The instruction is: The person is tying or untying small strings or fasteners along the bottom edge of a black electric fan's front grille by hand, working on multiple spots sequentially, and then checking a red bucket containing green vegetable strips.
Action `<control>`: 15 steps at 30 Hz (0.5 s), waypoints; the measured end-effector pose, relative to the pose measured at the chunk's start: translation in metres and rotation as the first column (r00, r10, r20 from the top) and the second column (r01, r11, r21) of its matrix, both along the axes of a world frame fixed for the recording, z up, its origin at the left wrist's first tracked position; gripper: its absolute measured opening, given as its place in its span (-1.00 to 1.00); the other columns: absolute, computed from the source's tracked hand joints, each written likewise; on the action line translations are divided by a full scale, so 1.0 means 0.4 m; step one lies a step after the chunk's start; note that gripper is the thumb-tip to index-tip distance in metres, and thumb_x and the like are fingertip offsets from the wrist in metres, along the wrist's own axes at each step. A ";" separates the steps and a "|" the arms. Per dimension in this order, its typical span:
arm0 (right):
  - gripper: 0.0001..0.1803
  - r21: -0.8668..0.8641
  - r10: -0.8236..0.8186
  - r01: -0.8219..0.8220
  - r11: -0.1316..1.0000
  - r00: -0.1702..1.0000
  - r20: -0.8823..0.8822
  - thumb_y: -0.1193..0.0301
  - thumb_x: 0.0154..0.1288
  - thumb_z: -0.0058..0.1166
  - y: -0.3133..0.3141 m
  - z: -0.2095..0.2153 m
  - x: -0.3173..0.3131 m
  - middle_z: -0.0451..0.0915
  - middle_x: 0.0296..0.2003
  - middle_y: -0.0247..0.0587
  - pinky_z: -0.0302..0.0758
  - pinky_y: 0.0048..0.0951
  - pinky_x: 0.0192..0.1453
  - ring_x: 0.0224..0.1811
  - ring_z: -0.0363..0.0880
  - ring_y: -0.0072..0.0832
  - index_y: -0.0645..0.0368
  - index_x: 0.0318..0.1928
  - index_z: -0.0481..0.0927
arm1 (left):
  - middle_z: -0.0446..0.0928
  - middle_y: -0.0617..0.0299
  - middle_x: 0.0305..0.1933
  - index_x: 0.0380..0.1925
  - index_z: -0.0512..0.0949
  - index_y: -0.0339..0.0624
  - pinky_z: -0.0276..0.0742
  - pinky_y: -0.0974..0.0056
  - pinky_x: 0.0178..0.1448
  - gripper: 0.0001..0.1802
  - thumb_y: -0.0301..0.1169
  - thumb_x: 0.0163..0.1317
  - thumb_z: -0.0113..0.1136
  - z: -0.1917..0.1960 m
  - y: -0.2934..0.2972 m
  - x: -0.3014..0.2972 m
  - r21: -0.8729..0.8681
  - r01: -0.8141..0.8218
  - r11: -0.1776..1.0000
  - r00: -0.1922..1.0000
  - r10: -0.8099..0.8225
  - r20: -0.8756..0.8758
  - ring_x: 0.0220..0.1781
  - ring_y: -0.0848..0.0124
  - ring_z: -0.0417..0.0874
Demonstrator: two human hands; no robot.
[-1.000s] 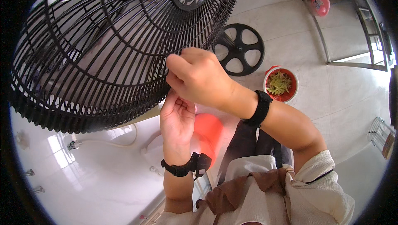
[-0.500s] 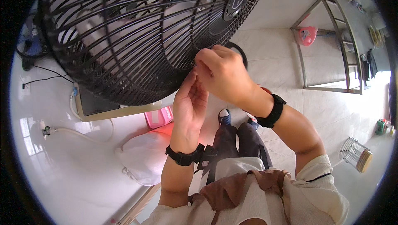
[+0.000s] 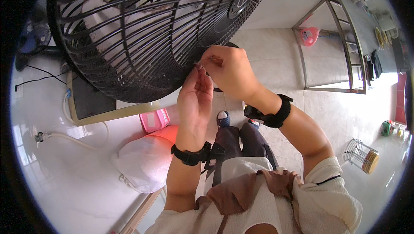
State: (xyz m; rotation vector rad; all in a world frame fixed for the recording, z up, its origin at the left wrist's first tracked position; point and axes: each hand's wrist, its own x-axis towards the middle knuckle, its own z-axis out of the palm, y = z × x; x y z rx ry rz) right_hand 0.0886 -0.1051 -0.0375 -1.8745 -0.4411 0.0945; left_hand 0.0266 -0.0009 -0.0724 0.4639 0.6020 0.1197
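Observation:
A large black fan grille (image 3: 142, 40) fills the upper left, with grey fuzz clinging to the bars near its lower rim. Just beneath that rim my two hands meet fingertip to fingertip. My left hand (image 3: 195, 100) is palm up, its thumb and fingertips pinched together. From the right, my right hand (image 3: 230, 68) curls over with thumb and forefinger closed against the left fingertips. Something tiny may sit between them, too small to name. Wristbands (image 3: 192, 154) circle both wrists.
Below the fan stands a dark-topped surface (image 3: 92, 98) with a pale edge. Nearby are a pink plastic container (image 3: 154, 120) and a white bag (image 3: 142, 163). A metal-framed table (image 3: 347, 40) is at right, a wire-sided stool (image 3: 362, 155) lower right.
The whole view has shifted slightly, carrying the background leftward. My hands stay together at the grille's lower rim, and the right wrist has turned a little.

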 end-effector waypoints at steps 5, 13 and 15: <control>-0.96 0.105 -0.066 0.049 0.993 0.985 0.161 0.54 -0.07 0.01 0.002 -0.012 -0.003 0.49 -0.62 -0.10 0.43 -0.36 -0.45 -0.56 0.48 -0.26 0.25 -0.52 0.49 | 0.47 0.20 -0.16 -0.18 0.42 -0.34 0.42 0.43 -0.03 -0.80 -0.49 0.22 -0.04 0.000 -0.002 0.003 0.018 -0.006 1.000 0.999 0.005 0.035 -0.11 0.48 0.48; -0.88 -0.036 0.020 -0.007 0.999 0.923 0.384 0.53 -0.12 0.01 0.027 -0.032 -0.002 0.39 -0.68 -0.08 0.40 -0.21 -0.43 -0.53 0.38 -0.13 0.24 -0.63 0.34 | 0.46 0.18 -0.18 -0.18 0.41 -0.33 0.36 0.41 0.04 -0.76 -0.39 0.25 -0.08 0.015 -0.012 0.003 0.076 0.085 0.994 0.994 -0.090 0.066 -0.10 0.50 0.46; -0.88 -0.019 0.009 -0.002 1.000 0.927 0.374 0.54 -0.12 0.01 0.016 -0.014 -0.001 0.39 -0.68 -0.08 0.40 -0.21 -0.43 -0.53 0.39 -0.13 0.24 -0.63 0.34 | 0.46 0.19 -0.18 -0.19 0.42 -0.33 0.35 0.41 0.04 -0.76 -0.39 0.25 -0.08 0.005 -0.009 0.003 0.090 0.075 0.993 0.996 -0.080 0.049 -0.10 0.50 0.46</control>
